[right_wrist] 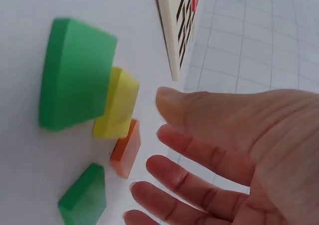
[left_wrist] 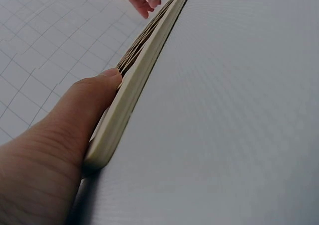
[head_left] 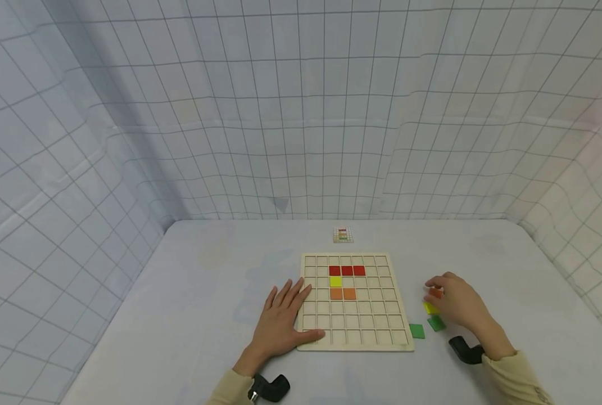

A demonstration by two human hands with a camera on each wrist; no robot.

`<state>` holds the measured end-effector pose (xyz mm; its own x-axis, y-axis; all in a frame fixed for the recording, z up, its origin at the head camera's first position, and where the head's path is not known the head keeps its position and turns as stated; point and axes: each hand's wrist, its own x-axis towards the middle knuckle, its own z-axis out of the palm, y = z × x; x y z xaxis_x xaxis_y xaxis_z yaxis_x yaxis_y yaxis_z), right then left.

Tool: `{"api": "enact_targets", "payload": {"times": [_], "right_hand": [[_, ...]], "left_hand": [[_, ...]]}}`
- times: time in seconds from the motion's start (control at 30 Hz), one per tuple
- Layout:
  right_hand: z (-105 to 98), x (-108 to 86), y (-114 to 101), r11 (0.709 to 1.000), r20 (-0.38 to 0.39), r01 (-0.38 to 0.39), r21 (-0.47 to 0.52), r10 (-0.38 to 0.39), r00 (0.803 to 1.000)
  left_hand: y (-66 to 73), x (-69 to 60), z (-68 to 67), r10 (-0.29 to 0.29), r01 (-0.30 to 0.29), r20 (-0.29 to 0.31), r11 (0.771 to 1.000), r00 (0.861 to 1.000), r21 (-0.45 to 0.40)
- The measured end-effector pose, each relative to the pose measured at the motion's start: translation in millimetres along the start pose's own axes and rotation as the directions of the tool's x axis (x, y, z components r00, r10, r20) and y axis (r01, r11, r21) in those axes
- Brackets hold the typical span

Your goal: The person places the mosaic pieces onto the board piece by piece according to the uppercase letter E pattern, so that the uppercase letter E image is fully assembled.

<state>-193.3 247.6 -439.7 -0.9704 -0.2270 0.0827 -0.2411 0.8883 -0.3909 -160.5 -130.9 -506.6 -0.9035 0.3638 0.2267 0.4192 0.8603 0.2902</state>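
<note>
In the head view, the grid board (head_left: 352, 307) is touched by the spread left hand (head_left: 277, 329); in the left wrist view, its rim (left_wrist: 125, 108) by the thumb (left_wrist: 84, 105). In the right wrist view, the orange tile (right_wrist: 127, 153) beside the parted, empty right hand (right_wrist: 271, 155), probably light and stiff, is best pinched edgewise.

Board (head_left: 352, 307): matt wood; tiles (right_wrist: 79, 78): smooth, plastic-looking; backdrop (head_left: 301, 112): wrinkled cloth.

Your left hand (head_left: 280, 327) lies on the left of the grid board (head_left: 352, 307), which holds six tiles (head_left: 335, 281). Four loose tiles (head_left: 436, 323) lie right, by your right hand (head_left: 460, 301). A picture card (head_left: 343, 234) lies behind.
</note>
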Motion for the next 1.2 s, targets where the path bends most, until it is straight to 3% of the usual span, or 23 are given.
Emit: {"api": "enact_targets", "payload": {"times": [0.33, 0.57, 1.2], "right_hand": [[-4, -0.8, 17, 0.995, 0.109, -0.087, 0.049, 0.082, 0.991], [-2, 5.4, 18, 0.987, 0.122, -0.156, 0.045, 0.149, 0.981], [9, 16.4, 5, 0.993, 0.085, -0.084, 0.085, 0.077, 0.993]], "left_hand": [[0.7, -0.8, 0.8, -0.002, 0.002, 0.009, 1.0, 1.0, -0.01], [1.2, -1.7, 0.4, -0.001, 0.001, 0.01, 1.0, 1.0, -0.016], [1.6, -1.5, -0.7, 0.009, -0.009, 0.004, 1.0, 1.0, -0.017]]}}
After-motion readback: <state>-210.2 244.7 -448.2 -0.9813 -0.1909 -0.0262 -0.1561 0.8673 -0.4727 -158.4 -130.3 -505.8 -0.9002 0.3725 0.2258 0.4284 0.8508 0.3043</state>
